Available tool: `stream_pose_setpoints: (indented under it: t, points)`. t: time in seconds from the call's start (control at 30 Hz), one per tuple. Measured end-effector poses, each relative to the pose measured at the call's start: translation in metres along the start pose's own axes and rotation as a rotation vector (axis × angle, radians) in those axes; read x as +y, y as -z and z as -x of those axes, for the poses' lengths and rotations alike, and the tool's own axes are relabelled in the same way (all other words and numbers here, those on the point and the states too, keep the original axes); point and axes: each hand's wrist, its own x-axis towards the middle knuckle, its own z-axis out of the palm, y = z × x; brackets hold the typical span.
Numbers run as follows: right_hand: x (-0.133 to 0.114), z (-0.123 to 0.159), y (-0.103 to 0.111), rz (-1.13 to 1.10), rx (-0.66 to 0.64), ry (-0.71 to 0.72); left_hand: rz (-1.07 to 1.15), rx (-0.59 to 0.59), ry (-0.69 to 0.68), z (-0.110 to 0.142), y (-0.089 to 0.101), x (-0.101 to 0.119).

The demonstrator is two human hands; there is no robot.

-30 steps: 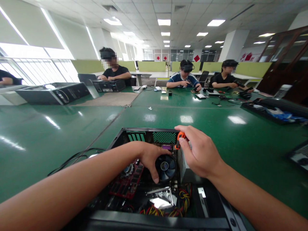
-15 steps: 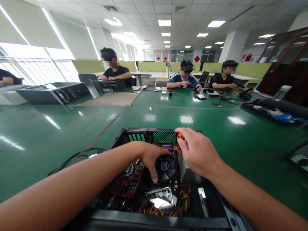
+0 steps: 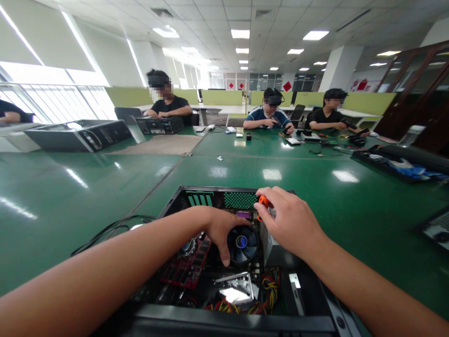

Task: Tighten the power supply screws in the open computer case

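An opened black computer case (image 3: 231, 323) lies in front of me with its inside showing. My left hand (image 3: 220, 229) reaches in and curves thumb and fingers around the rim of a round black cooling fan (image 3: 242, 243). Beside it my right hand (image 3: 289, 217) grips the orange-and-black handle of a screwdriver (image 3: 263, 203); its shaft and tip are hidden. This hand is above the grey power supply box (image 3: 278, 252). Left of the fan is a red circuit board (image 3: 187, 269). Colored cables (image 3: 270, 285) and a silver metal bracket (image 3: 238, 288) lie nearer to me.
Black cables (image 3: 115, 229) lie left of the case on the green table (image 3: 87, 187). Across it stand other computer cases (image 3: 80, 135), with several people working behind. A black tray with blue items (image 3: 403, 161) and a keyboard-like device (image 3: 438, 229) are at the right.
The screwdriver handle has turned slightly in my right hand and shows more orange. My left hand stays around the fan, whose hub label now looks bluer.
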Motion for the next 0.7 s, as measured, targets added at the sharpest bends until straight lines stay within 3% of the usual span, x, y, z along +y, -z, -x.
stream_pose_setpoints:
  t: [0.7]
  points:
    - [0.0018,-0.0008,-0.0027,-0.116,-0.005,0.003,-0.01,-0.01,0.028,-0.0002,0.0002,0.0002]
